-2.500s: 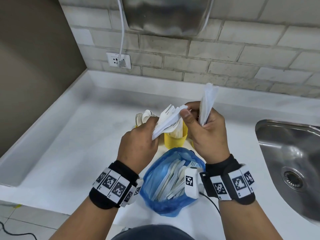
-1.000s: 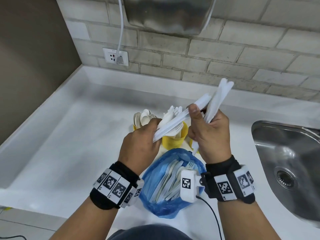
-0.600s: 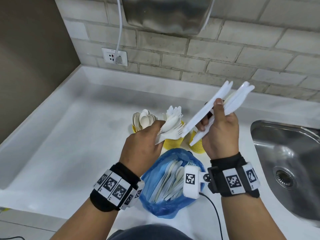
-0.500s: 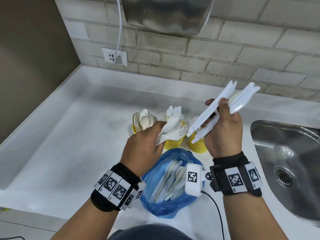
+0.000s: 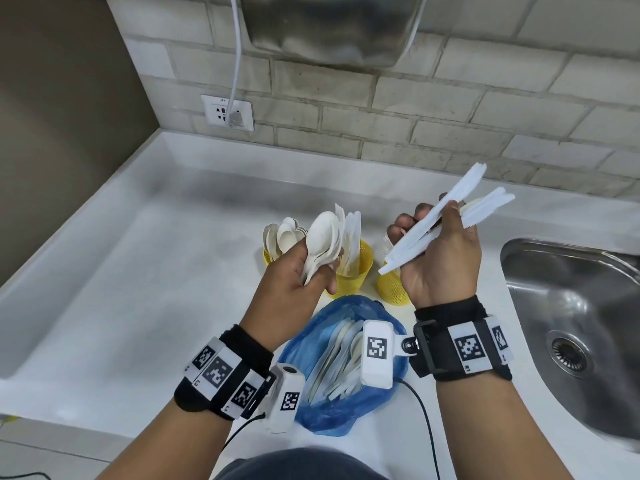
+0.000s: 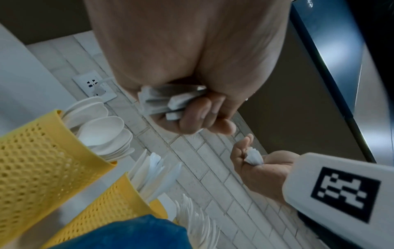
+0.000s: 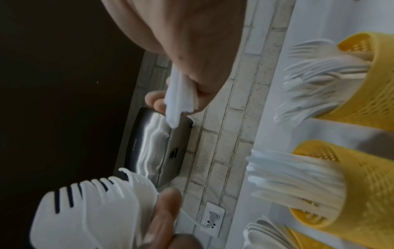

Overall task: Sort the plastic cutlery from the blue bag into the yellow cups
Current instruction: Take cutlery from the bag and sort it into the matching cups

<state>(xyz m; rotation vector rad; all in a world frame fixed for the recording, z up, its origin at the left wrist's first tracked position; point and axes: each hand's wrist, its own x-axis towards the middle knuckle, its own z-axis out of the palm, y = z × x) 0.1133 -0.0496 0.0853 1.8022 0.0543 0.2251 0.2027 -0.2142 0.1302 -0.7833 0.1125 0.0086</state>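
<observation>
Our left hand [image 5: 294,271] has its grip clamped on a bunch of white spoons [image 5: 320,237], bowls up, raised just in front of the yellow cups [image 5: 353,268]; from the left wrist view the handle ends [image 6: 170,101] poke out under our curled fingers [image 6: 196,116]. Our right hand [image 5: 443,258] at 3 o'clock of the left has its grip clamped on a fan of white knives [image 5: 446,220], tips pointing to 2 o'clock, thumb pressed over them. The two hands are apart

On the white worktop [image 5: 138,289] three yellow cups stand in a row: the left cup [image 6: 32,151] carries spoons, the middle cup [image 6: 110,205] carries flat knife-like pieces, and the right cup [image 5: 391,285], partly hidden by our right hand, carries forks [image 7: 315,80]. The blue bag [image 5: 318,344] lies open at 6 o'clock of the cups, between our wrists, with more white cutlery [image 5: 341,362] inside

A steel sink [image 5: 571,323] sits at 3 o'clock, a wall socket [image 5: 227,112] at 11 o'clock, a metal hand dryer [image 5: 329,26] at 12 o'clock
</observation>
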